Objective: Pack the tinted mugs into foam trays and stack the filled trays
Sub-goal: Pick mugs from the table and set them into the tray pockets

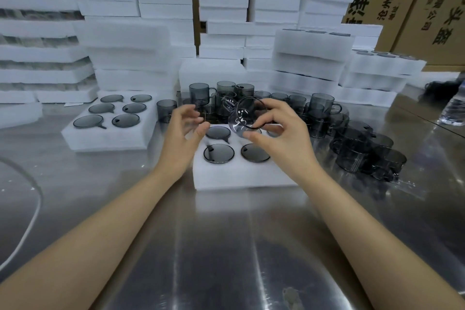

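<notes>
Steel table (pixel 226 246): foam trays (pixel 241 180), loose mugs (pixel 352 156), water bottle (pixel 454 111), cable (pixel 34 209).

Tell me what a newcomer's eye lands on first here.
First, the right hand gripping a tinted mug above the partly filled foam tray at the table's centre, with the left hand beside it. Next, the loose mugs crowding behind and to the right of that tray. Then the foam stacks walling off the back, with a filled tray of six mugs at left.
</notes>
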Motion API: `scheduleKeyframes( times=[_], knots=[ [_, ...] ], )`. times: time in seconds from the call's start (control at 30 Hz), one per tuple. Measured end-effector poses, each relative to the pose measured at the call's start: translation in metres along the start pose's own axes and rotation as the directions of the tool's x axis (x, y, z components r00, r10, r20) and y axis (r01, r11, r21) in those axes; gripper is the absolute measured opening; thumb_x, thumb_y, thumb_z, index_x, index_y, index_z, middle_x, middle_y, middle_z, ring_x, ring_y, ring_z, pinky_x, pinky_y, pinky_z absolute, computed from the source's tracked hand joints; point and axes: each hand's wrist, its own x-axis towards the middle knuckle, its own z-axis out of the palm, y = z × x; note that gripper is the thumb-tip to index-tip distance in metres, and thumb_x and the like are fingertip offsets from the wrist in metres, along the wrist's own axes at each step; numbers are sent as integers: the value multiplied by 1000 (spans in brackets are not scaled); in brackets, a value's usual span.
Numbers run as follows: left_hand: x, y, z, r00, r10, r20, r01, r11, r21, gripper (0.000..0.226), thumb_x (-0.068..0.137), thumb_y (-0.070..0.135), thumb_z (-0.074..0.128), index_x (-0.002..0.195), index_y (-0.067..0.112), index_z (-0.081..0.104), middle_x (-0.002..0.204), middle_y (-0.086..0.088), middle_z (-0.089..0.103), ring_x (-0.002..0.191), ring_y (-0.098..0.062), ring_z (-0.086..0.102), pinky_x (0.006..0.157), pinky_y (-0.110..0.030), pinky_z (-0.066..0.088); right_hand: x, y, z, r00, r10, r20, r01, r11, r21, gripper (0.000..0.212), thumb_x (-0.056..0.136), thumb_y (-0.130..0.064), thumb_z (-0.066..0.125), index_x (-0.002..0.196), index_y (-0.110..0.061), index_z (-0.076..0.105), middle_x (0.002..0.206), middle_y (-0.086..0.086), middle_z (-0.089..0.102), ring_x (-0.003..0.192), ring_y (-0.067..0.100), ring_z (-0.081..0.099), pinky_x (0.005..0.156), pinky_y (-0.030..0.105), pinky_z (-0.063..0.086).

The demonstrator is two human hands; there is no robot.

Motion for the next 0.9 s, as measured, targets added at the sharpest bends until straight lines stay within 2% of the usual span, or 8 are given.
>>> scheduleKeyframes(
  times=[0.1,0.17,0.27,0.47,0.63,0.73,0.8,0.9],
  knots=[
    [6,-8,-9,931,-317,178,317,948,29,47,78,32,74,119,33,52,133,2,49,126,-4,46,106,-24,35,3,3,-2,997,62,-48,-61,998,23,26,70,-7,83,68,-25,65,120,-15,56,109,7,59,87,23,50],
    [7,-9,-12,881,-394,261,409,912,-5,50,68,35,69,115,42,55,114,17,63,114,6,53,98,-24,40,5,5,-3,992,114,-51,-111,992,66,26,71,-5,81,68,-24,63,119,-15,57,108,13,62,90,33,52],
    [8,-6,-12,914,-369,167,378,925,-26,54,61,29,70,108,52,55,109,32,62,105,17,53,91,-20,41,10,9,-8,985,154,-84,-149,987,57,29,73,-5,79,67,-25,58,113,-14,60,102,15,64,89,33,51],
    [7,-5,-7,954,-301,-7,297,945,-134,60,73,5,71,120,38,54,132,9,51,89,24,55,76,-10,46,16,11,-24,972,176,-153,-184,982,-44,28,79,-12,73,66,-20,51,118,2,60,88,10,59,75,16,47],
    [11,-12,-14,945,-327,-21,322,938,-125,50,84,-1,62,123,31,55,128,10,54,93,23,54,74,-6,46,17,12,-47,972,229,-50,-235,948,-214,29,82,-24,69,67,-14,47,114,-1,66,94,16,63,77,24,44],
    [11,-14,-15,934,-357,18,356,925,-128,45,85,1,61,115,34,60,122,11,55,92,14,59,71,-9,47,13,10,-55,952,265,153,-203,922,-331,24,79,-38,71,82,-24,52,93,-7,67,67,6,54,62,18,41],
    [12,-15,-16,925,-377,43,379,916,-133,43,85,3,61,113,36,62,118,10,56,97,2,59,78,-18,47,9,7,-57,925,280,258,-161,902,-401,29,79,-40,70,103,-38,55,94,-16,60,66,-3,51,63,8,39],
    [12,-15,-17,921,-384,67,390,909,-144,42,85,3,62,107,39,63,116,9,56,91,1,62,76,-18,48,10,2,-57,914,277,298,-105,868,-486,50,80,-35,65,127,-46,52,100,-20,54,76,-4,52,76,18,41]
  ],
)
